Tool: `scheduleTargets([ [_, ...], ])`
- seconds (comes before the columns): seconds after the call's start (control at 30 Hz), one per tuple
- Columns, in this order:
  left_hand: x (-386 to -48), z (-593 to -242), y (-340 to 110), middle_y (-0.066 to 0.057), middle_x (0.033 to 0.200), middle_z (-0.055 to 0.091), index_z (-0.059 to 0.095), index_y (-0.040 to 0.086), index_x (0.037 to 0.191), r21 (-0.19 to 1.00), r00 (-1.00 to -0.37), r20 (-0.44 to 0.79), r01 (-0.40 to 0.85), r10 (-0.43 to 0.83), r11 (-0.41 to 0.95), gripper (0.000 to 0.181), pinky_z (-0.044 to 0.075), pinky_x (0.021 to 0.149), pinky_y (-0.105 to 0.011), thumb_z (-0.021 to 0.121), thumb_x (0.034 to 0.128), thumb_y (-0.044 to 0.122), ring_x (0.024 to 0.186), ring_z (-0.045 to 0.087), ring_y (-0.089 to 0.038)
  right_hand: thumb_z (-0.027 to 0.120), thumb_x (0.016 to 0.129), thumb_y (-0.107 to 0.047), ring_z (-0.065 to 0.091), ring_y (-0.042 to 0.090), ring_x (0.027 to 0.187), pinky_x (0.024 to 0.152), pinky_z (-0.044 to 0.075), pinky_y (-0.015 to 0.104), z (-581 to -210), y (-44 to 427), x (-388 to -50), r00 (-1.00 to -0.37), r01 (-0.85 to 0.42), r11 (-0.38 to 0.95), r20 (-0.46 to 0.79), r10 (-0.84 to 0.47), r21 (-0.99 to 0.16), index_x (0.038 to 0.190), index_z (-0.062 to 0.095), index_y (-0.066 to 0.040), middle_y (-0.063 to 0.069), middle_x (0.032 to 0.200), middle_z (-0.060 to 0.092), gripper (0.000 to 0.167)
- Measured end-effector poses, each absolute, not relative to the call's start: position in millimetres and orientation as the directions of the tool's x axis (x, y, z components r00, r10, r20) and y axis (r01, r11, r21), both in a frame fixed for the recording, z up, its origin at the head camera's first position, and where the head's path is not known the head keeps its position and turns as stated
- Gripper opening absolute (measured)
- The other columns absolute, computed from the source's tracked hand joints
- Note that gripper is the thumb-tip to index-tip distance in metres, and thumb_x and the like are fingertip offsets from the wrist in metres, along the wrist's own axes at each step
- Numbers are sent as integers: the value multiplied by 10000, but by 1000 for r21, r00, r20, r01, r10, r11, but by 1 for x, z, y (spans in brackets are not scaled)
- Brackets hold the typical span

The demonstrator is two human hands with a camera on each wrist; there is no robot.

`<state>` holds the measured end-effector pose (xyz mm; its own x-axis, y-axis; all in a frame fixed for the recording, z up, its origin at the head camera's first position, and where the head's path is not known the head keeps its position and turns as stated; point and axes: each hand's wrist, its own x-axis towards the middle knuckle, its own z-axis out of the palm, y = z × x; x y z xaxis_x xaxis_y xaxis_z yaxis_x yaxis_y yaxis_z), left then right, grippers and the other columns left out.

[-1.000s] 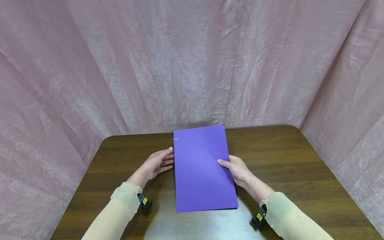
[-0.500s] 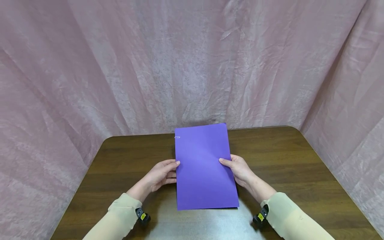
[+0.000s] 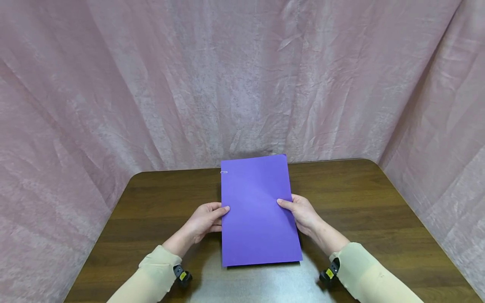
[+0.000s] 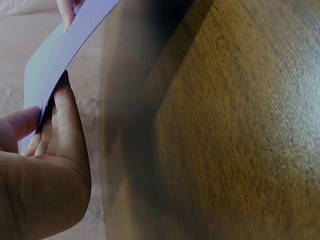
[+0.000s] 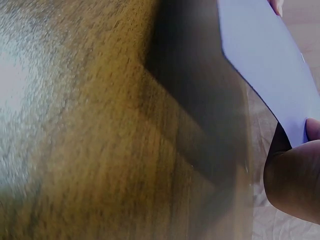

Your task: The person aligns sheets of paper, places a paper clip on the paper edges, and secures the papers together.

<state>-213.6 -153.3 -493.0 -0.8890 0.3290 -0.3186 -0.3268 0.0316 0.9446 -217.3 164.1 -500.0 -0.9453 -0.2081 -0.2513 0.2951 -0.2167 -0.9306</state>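
Note:
A purple sheet of paper (image 3: 257, 227) is held up above the table, long side running away from me, in the head view. A small pale paper clip (image 3: 224, 172) sits on its left edge near the far corner. My left hand (image 3: 203, 221) pinches the left edge, thumb on top and fingers beneath. On the opposite edge my right hand (image 3: 304, 213) grips the sheet the same way, thumb on its face. The left wrist view shows the sheet (image 4: 47, 65) between thumb and fingers, slightly bowed. Whether several layers lie together I cannot tell.
The brown wood-grain table (image 3: 360, 198) extends on both sides of the sheet, with a shiny reflection near its front. Pink velvety curtains (image 3: 242, 84) hang behind and at the sides. Black wrist devices (image 3: 183, 276) are strapped at both sleeves.
My left hand has moved from beside the sheet, nearer to me, and now pinches its left edge. The sheet has shifted slightly right and away; the right hand keeps its grip.

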Motion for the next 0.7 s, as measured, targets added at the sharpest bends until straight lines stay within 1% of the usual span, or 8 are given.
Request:
scheduleTargets([
  [0.23, -215, -493, -152, -128, 901, 765, 655, -45, 1187, 950, -902, -307, -307, 305, 49, 299, 621, 713, -354, 663, 1010, 195, 768, 751, -206, 642, 1010, -111, 725, 167, 765, 690, 593, 318, -500, 164, -219, -946, 292, -208, -249, -209, -934, 1171, 658, -2, 42, 867, 751, 195],
  [0.47, -215, -494, -149, -126, 906, 765, 656, -50, 1185, 948, -903, -315, -315, 292, 47, 283, 621, 714, -363, 655, 1012, 175, 786, 752, -207, 665, 989, -104, 726, 179, 740, 668, 594, 325, -499, 165, -218, -950, 293, -172, -266, -163, -941, 1154, 672, -7, 51, 848, 752, 192],
  [0.57, -215, -494, -149, -131, 912, 764, 663, -48, 1191, 948, -905, -318, -314, 284, 59, 286, 621, 710, -362, 650, 1016, 179, 791, 752, -208, 669, 985, -108, 727, 171, 735, 663, 597, 322, -499, 168, -217, -953, 281, -147, -257, -164, -948, 1167, 663, 15, 49, 845, 753, 219],
  [0.7, -216, -495, -149, -126, 903, 762, 669, -52, 1182, 948, -910, -318, -309, 266, 76, 279, 621, 694, -354, 642, 1021, 174, 777, 747, -199, 664, 991, -115, 733, 168, 750, 669, 603, 325, -498, 173, -215, -956, 258, -111, -237, -175, -960, 1231, 629, 62, 57, 869, 758, 300],
])
